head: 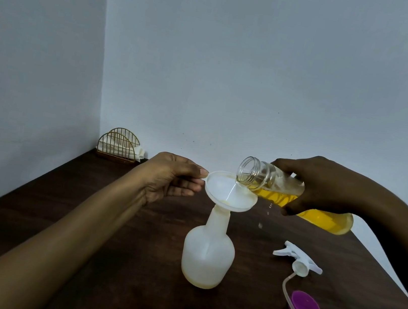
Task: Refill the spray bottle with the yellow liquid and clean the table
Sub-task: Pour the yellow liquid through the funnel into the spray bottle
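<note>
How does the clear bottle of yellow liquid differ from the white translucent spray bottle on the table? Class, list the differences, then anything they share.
The clear bottle of yellow liquid is tilted, held in the air by the right hand; the white translucent spray bottle stands upright on the dark wooden table. The clear bottle holds plenty of liquid; the spray bottle has only a thin layer. The spray bottle carries a white funnel, steadied by the left hand; the clear bottle's mouth is bare. Both are uncapped.

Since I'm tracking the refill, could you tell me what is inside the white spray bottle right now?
Through the translucent spray bottle, a shallow yellowish layer sits at the bottom; the rest looks empty. The funnel covers its mouth, so the neck opening is hidden.
</note>
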